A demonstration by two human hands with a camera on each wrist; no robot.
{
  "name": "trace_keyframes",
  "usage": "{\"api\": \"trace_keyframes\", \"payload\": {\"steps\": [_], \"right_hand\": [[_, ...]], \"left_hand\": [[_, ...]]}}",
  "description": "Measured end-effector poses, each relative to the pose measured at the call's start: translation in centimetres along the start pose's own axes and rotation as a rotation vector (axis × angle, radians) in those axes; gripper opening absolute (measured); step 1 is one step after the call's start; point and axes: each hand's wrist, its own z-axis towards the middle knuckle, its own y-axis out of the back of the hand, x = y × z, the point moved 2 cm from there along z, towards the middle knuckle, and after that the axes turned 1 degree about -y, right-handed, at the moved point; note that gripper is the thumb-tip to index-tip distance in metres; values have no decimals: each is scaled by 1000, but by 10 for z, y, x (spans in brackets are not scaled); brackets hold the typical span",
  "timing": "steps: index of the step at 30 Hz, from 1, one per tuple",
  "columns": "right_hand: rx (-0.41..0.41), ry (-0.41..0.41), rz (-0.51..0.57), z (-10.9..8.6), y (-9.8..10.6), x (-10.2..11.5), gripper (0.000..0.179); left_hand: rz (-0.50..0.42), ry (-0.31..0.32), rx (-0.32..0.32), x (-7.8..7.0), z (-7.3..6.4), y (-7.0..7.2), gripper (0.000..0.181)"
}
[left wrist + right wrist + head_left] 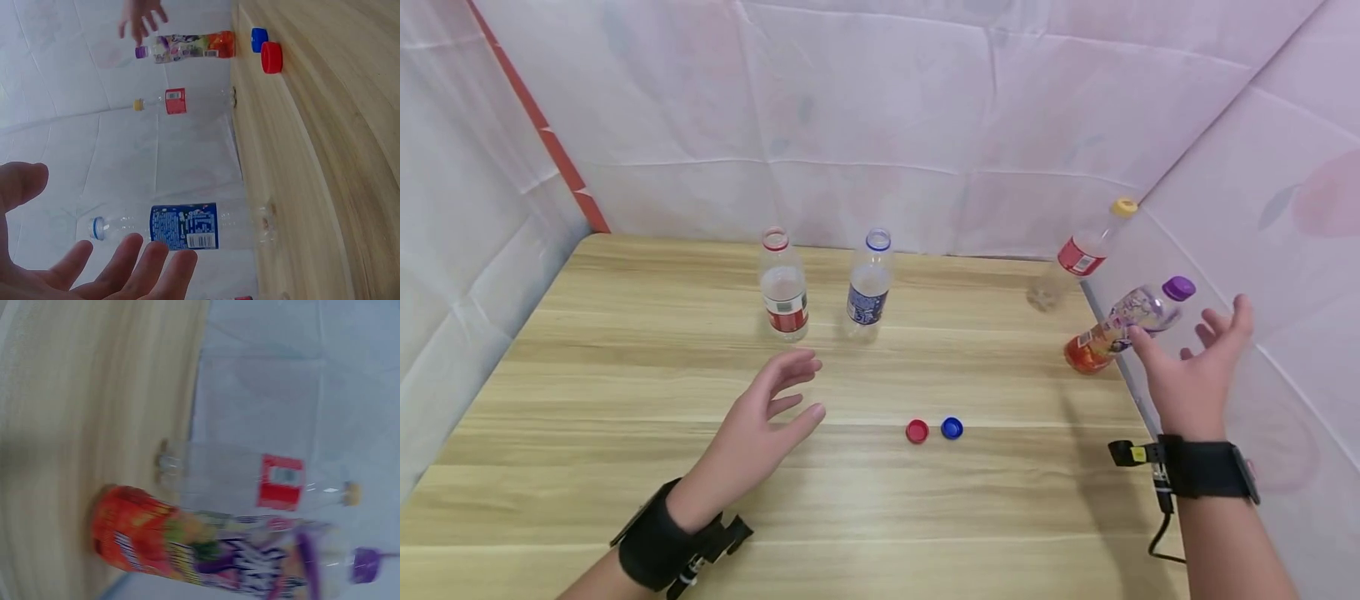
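My right hand (pixel 1195 383) is held with fingers spread, right beside a bottle with a purple cap (pixel 1131 325) and an orange-red base; its thumb overlaps that bottle in the head view. In the right wrist view the same bottle (pixel 206 544) stands close by, its printed label facing the camera. Above the table's left half, my left hand (pixel 760 421) hangs with loosely bent fingers and holds nothing. Nearest to it are two uncapped clear bottles, one with a red-and-white label (pixel 786 300) and one with a blue label (pixel 868 296).
Behind the purple-capped bottle stands a clear bottle with a yellow cap (pixel 1081 257). A red cap (pixel 917 431) and a blue cap (pixel 952 428) lie side by side on the wooden table (pixel 850 517). Pale cloth walls (pixel 865 108) enclose the table's back and sides.
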Motion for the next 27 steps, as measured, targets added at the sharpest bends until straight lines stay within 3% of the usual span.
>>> {"api": "trace_keyframes", "payload": {"steps": [4,7,11,15,19,22,27], "right_hand": [[153,-130,6,26,-14,-24,117],[214,-169,100,42,-22,-36,119],[226,-232,218,53,-29,-49,107],[214,-280,233,56,-30,-57,95],[225,-275,242,56,-30,-58,91],[254,-241,306,50,-31,-52,87],[315,-77,357,31,-34,-23,74]], "left_hand": [[7,1,-8,1,-5,5,60],[7,3,-9,1,-7,6,60],[2,17,-17,2,-7,7,60],[-15,34,-2,2,-6,6,59],[-16,48,25,1,-5,4,58],[-9,62,30,3,-5,3,58],[-10,75,32,5,-1,1,56]]}}
